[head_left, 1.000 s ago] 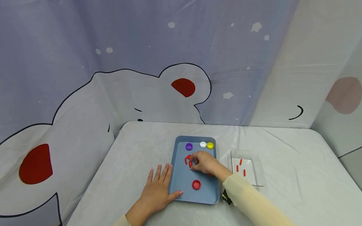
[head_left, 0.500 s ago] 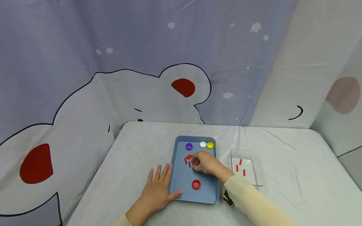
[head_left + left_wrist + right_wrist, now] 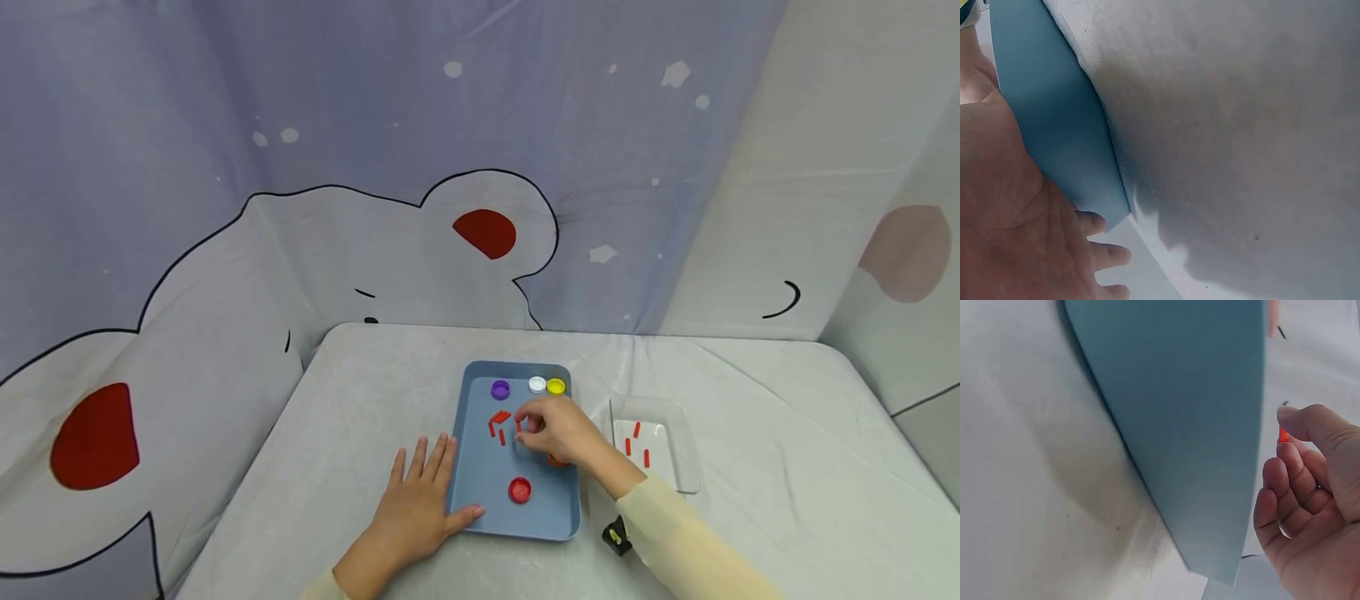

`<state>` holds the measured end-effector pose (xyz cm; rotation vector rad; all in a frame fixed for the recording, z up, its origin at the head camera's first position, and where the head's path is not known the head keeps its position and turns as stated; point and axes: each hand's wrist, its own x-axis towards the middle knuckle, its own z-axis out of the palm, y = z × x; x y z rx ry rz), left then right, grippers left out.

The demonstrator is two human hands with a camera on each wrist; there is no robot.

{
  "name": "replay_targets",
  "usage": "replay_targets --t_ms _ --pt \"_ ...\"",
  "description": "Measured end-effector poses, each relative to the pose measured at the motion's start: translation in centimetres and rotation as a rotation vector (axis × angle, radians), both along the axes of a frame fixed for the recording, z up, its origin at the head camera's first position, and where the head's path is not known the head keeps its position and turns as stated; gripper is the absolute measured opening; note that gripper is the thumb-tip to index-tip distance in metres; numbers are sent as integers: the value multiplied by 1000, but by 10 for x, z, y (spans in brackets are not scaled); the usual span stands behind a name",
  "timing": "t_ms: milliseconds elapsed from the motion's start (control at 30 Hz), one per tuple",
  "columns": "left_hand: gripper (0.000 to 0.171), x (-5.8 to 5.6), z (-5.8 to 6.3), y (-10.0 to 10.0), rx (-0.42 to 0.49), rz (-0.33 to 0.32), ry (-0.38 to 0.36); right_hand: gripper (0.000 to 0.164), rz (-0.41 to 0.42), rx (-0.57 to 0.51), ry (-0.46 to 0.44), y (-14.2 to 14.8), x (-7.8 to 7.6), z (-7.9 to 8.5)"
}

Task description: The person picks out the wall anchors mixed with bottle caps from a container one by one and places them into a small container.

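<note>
Below frame centre, my right hand (image 3: 557,430) pinched a red stick (image 3: 518,426) over the tray (image 3: 486,487), left hand (image 3: 416,511) spread at its edge. I judged it a pick-up, wanting a steady lift next.

Blue tray (image 3: 540,518), clear box (image 3: 686,454) on table (image 3: 787,475)

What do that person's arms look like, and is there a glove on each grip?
No gloves! The left grip and right grip are bare hands, with no rings showing. The left sleeve and right sleeve are pale yellow and look plain. A small black thing with a yellow-green mark shows beside the right sleeve; I can't tell if it's worn.
</note>
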<state>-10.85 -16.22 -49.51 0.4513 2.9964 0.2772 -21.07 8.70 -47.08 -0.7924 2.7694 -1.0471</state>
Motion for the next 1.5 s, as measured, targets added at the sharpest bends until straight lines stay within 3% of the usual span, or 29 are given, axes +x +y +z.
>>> replay_targets --t_ms 467,767,1300,1500 --pt "102 3 -1 -1 -3 -1 28 22 -62 -232 -52 36 17 6" --pt "102 2 -2 -1 4 -5 27 24 -106 -274 -65 58 26 7" --pt "102 2 -4 -1 15 -13 44 24 -138 -295 17 95 31 13" --pt "102 1 -4 -1 9 -9 34 24 -170 -285 -27 107 32 16"
